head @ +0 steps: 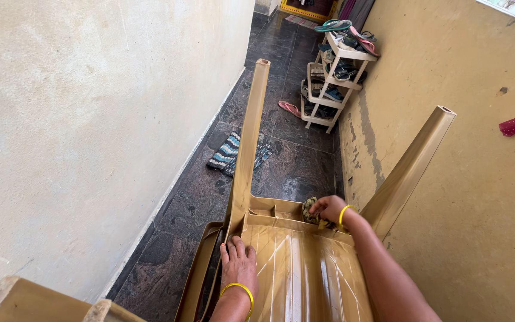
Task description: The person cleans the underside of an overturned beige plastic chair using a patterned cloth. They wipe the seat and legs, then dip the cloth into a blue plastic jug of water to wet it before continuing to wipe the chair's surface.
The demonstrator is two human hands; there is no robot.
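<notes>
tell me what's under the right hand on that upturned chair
A crumpled cloth sits under the right hand, pressed into a recess on the underside of the brown plastic chair. The hand covers most of the cloth and the surface beneath.

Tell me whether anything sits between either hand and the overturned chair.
Nothing separates the left hand from the tan plastic chair: its palm lies flat on the underside of the seat. The right hand grips a crumpled cloth, and that cloth sits between its fingers and the seat's rim.
</notes>
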